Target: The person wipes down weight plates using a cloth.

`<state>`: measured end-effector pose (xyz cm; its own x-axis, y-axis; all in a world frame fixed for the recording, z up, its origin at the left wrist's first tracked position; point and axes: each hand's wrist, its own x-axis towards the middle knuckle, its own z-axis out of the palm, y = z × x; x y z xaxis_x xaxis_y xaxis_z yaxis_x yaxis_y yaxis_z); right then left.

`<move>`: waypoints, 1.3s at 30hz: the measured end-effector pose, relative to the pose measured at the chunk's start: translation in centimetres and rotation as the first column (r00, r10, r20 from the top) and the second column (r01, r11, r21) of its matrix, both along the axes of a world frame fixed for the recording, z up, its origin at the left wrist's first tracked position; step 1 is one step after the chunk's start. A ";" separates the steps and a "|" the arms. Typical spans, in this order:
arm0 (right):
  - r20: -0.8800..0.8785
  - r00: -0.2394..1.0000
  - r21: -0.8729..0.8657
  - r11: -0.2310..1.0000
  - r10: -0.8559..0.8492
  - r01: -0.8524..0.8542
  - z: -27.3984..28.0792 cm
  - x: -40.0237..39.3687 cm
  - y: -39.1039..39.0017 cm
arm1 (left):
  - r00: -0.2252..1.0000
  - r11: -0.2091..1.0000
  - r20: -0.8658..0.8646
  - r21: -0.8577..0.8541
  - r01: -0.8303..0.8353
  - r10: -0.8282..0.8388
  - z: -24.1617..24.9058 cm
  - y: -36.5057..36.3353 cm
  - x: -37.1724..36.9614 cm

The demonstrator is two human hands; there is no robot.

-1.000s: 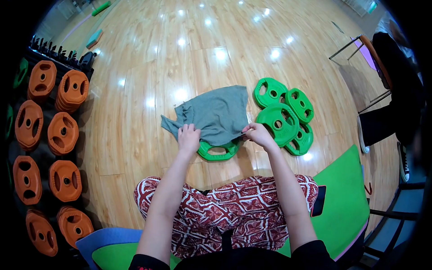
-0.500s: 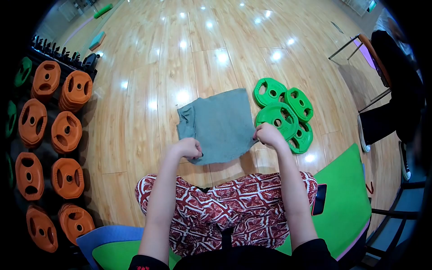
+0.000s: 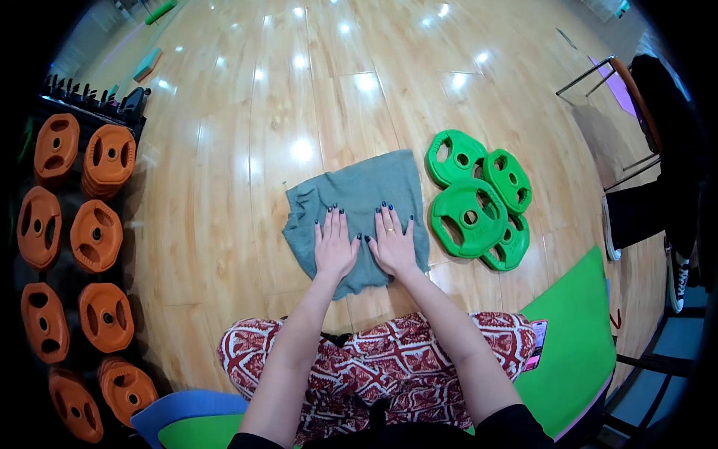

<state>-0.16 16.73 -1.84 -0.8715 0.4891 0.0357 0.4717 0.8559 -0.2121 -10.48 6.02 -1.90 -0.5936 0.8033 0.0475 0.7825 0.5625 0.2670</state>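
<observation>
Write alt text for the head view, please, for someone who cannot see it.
The left hand and right hand lie flat on a grey-green cloth. Green weight plates overlap to its right on a wooden floor; orange plates are stacked far left.

1. Premises type: gym or fitness studio, as indicated by equipment and flooring.
2. Green weight plates [image 3: 467,198] lie in an overlapping cluster on glossy wood-plank flooring [image 3: 224,194].
3. Orange weight plates [image 3: 82,233], in stacks, are well left of the green weight plates.
4. A green exercise mat [image 3: 572,337] lies nearer the camera than the green weight plates.
5. A green roller [image 3: 160,13] lies beyond them, far left.
</observation>
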 end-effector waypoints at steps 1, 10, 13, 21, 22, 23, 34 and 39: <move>-0.008 0.999 -0.003 0.999 -0.050 0.050 -0.1 -1.0 0.3 | 0.999 1.000 -0.042 -0.003 -0.019 0.019 -0.1 1.0 -0.4; -0.058 0.985 -0.018 0.987 -0.160 0.159 -0.1 -4.4 1.6 | 0.992 0.997 -0.104 -0.039 -0.071 0.067 0.1 3.3 -1.6; -0.060 0.982 -0.011 0.984 -0.179 0.179 -0.4 -3.3 0.4 | 0.986 1.000 -0.165 -0.001 -0.020 0.019 -0.2 2.6 -0.8; 0.021 0.974 -0.095 0.969 -0.225 0.226 -0.3 0.9 -4.1 | 0.998 0.996 -0.035 -0.062 -0.063 0.061 0.1 -1.2 3.9; 0.010 0.974 -0.089 0.970 -0.226 0.226 -0.4 1.5 -4.6 | 0.998 0.994 -0.014 -0.089 -0.065 0.064 0.2 -1.8 4.6; 0.033 0.975 -0.097 0.971 -0.218 0.220 -0.5 2.1 -5.1 | 0.998 0.992 -0.015 -0.109 -0.064 0.063 0.2 -2.4 5.2; 0.099 0.973 -0.153 0.963 -0.208 0.221 0.4 4.2 -6.8 | 0.995 0.965 0.048 -0.253 -0.069 0.084 0.8 -3.8 7.4; 0.072 0.959 -0.189 0.940 -0.274 0.283 0.1 1.8 -4.6 | 0.997 0.943 -0.002 -0.324 -0.071 0.074 0.6 -1.4 4.3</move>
